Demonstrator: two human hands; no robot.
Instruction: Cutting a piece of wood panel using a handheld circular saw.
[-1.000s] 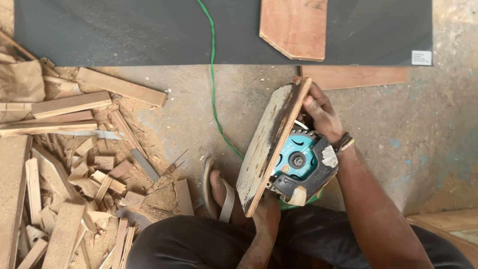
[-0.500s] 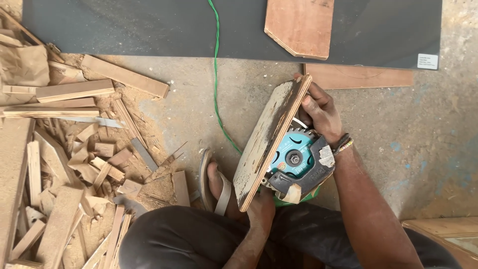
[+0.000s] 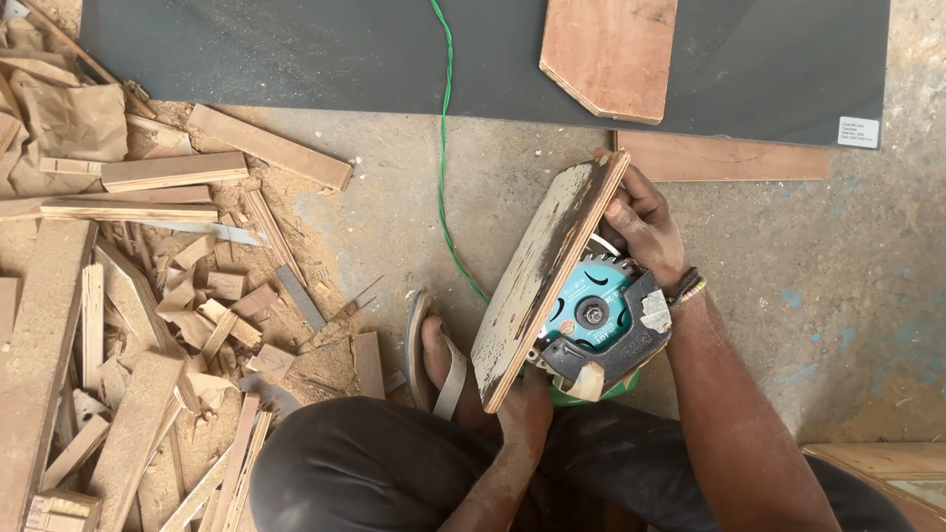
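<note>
- The person squatted on the concrete floor, knees in dark trousers at the bottom of the view, one foot in a sandal.
- The left hand was closed around the lower end of a worn wooden board, which stood tilted on its edge.
- The right hand curled over the board's upper edge, fingers wrapped on it, a band at the wrist.
- A circular saw with a teal cover and toothed blade sat pressed against the board's right face, between the two hands.
- A green cord ran from beside the board away across the floor.
- To the left lay a heap of wood offcuts and sawdust.
- Farthest off, a dark sheet lay flat with a brown plywood piece on it, and a long plank just beside its near edge.
</note>
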